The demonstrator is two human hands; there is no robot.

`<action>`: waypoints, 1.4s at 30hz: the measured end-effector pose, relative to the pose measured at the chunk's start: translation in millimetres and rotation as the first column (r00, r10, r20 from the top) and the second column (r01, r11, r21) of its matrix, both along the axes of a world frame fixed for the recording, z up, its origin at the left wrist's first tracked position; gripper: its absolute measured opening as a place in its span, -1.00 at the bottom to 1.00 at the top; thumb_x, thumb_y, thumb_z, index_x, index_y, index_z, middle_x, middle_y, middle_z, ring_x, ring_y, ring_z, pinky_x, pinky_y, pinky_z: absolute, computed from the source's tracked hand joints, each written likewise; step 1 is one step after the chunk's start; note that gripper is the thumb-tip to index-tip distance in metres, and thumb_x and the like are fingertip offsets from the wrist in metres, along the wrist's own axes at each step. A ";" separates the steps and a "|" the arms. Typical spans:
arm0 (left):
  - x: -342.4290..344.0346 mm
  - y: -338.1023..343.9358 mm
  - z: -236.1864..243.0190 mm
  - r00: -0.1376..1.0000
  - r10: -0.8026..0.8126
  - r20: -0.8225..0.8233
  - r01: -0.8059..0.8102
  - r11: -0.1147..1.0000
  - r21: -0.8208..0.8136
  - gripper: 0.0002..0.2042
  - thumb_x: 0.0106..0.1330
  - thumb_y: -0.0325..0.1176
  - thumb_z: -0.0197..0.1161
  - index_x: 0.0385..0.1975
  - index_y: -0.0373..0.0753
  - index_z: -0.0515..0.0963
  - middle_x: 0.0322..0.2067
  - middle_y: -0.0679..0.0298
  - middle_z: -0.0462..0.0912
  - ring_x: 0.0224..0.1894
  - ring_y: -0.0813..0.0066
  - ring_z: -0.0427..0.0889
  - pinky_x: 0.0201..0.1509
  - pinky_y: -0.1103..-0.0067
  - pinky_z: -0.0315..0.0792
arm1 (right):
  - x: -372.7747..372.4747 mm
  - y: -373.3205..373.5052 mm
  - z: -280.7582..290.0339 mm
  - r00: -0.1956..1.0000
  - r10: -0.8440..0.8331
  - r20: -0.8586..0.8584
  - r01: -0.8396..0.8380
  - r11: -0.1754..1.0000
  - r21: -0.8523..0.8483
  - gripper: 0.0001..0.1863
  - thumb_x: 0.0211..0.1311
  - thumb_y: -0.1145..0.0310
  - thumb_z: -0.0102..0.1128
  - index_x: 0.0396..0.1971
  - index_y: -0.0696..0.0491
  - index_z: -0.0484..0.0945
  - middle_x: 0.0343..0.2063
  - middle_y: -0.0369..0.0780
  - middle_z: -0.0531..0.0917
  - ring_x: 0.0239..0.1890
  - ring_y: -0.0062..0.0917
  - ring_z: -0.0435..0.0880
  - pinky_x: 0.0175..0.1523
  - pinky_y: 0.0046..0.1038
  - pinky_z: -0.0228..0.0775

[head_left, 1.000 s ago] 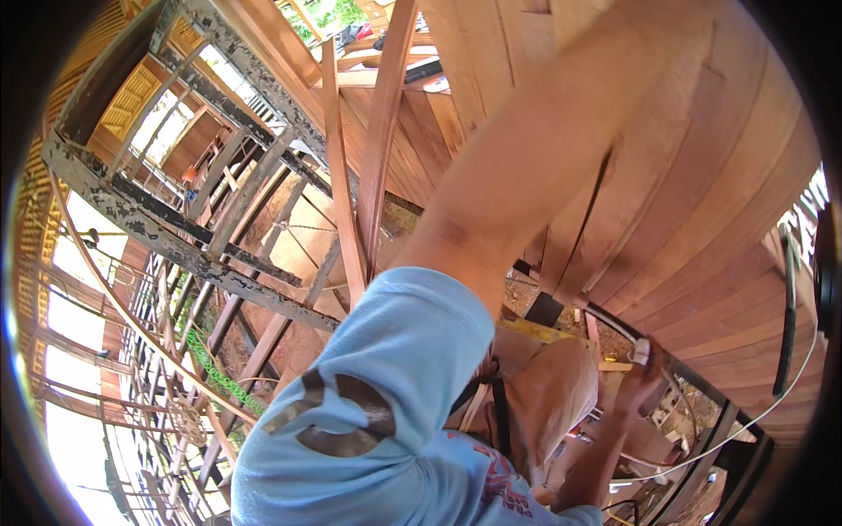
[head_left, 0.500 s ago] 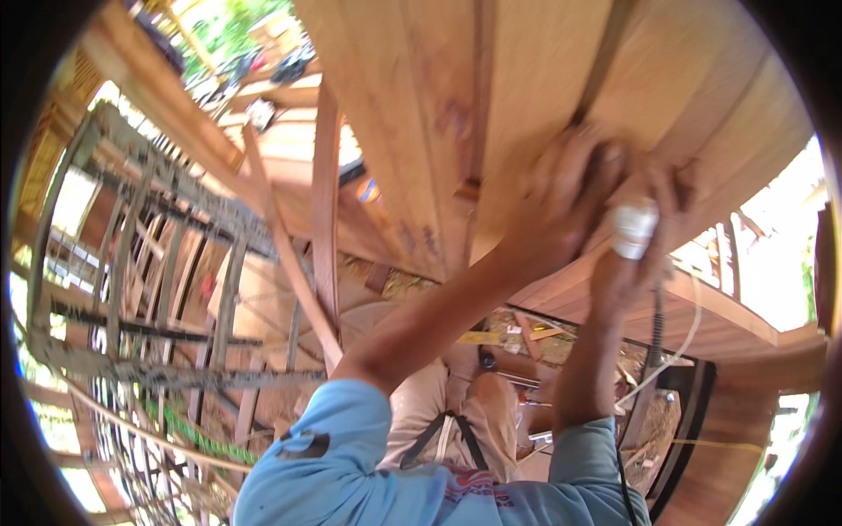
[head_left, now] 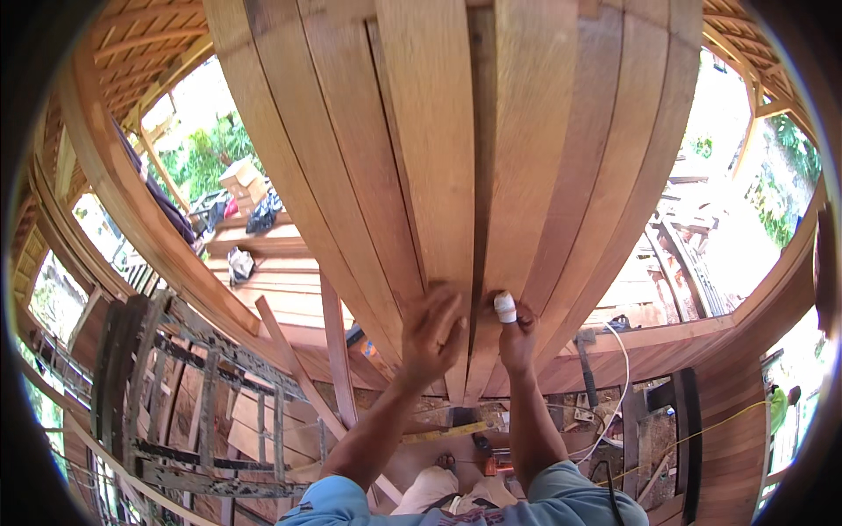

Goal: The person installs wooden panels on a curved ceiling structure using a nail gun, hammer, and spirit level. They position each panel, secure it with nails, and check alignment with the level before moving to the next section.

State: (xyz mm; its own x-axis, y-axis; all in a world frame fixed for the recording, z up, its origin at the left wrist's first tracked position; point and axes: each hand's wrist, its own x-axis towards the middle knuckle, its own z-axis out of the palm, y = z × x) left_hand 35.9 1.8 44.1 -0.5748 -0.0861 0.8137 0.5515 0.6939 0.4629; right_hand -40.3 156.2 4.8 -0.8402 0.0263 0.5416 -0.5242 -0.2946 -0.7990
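Long brown planks [head_left: 438, 175] run side by side away from me, with a dark gap [head_left: 481, 158] between the middle two. My left hand [head_left: 432, 337] is over the planks left of the gap, slightly blurred, its thumb apart from the bent fingers and nothing visible in it. Just right of the gap, my right hand [head_left: 516, 337] rests with curled fingers at the planks; a white wrap [head_left: 505, 307] covers one digit. Whether that hand pinches anything small is hidden.
A hammer [head_left: 587, 368] hangs at the right beside a white cord [head_left: 624, 377]. Dark, weathered slatted framing [head_left: 210, 394] stands at the left, with leaning wooden strips [head_left: 298, 368] nearer me. A yellow level-like bar [head_left: 447, 431] lies below my hands.
My view has swung to show more of the planks' length. Both hands, close together at the upper right before, now appear lower and central, apart on either side of the gap.
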 end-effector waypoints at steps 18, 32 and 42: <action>-70.7 9.0 177.3 0.889 0.031 -0.456 -0.070 0.995 -0.070 -0.34 0.26 -0.33 0.48 0.36 -0.34 0.44 0.38 -0.34 0.09 0.35 -0.22 0.32 0.41 0.18 0.28 | 0.0 -7.7 -14.7 0.999 -0.046 -0.015 0.046 0.999 -0.007 -0.82 0.41 0.42 0.25 -0.31 0.23 0.70 -0.35 -0.35 0.63 -0.29 -0.67 0.53 -0.18 -0.51 0.33; -0.2 31.7 109.8 0.982 -0.034 -0.188 0.046 0.997 0.056 0.15 0.11 -0.30 0.63 0.52 -0.47 -0.16 0.39 -0.30 0.13 0.46 -0.13 0.17 0.45 0.02 0.21 | 68.3 2.8 -0.9 1.000 -0.001 0.018 -0.003 0.970 0.243 -0.69 0.41 0.20 0.24 -0.17 0.16 0.75 -0.22 -0.06 0.71 -0.04 -0.21 0.67 0.03 -0.20 0.49; 7.8 28.9 110.8 0.974 0.115 -0.196 -0.064 0.967 0.246 0.00 0.11 -0.53 0.46 0.49 -0.30 -0.11 0.07 -0.01 0.43 0.04 0.24 0.57 0.06 0.39 0.66 | 29.1 143.1 -84.1 0.940 -0.341 0.021 0.292 0.834 0.468 -0.75 0.21 0.37 0.41 -0.14 0.15 0.71 -0.10 -0.09 0.74 -0.02 -0.27 0.73 0.07 -0.32 0.55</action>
